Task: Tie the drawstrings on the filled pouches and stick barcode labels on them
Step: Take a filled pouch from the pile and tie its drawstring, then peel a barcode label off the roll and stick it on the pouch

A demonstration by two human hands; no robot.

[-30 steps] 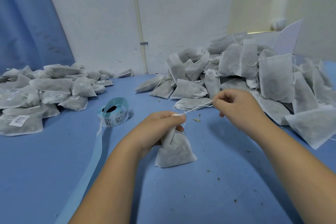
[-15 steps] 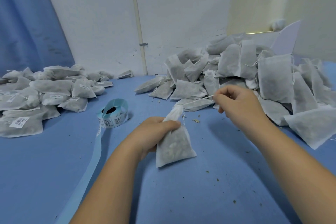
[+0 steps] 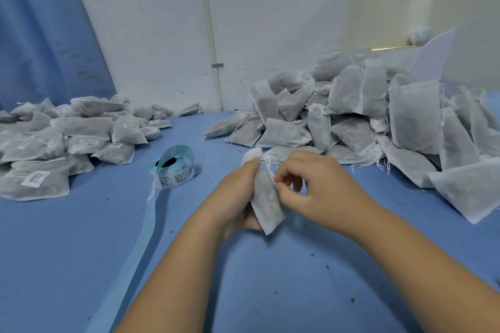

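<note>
A filled grey-white pouch [image 3: 266, 204] is held upright just above the blue table, its gathered neck pointing up and away. My left hand [image 3: 238, 194] grips the pouch from the left, thumb and fingers up at the cinched neck. My right hand [image 3: 311, 184] is close against the pouch on the right, its fingertips pinching the thin white drawstring [image 3: 269, 169] beside the neck. A roll of barcode labels [image 3: 173, 170] lies to the left of my hands, with its blue backing strip [image 3: 140, 240] trailing toward me.
A tall heap of filled pouches with loose strings [image 3: 378, 121] covers the right and far side of the blue table [image 3: 297, 278]. A flatter heap of labelled pouches [image 3: 54, 143] lies at the left. A white wall and blue curtain stand behind.
My right hand has come in from a stretched-out pull to right beside the pouch neck. My left hand has lifted and tilted the pouch, sliding up to its neck.
</note>
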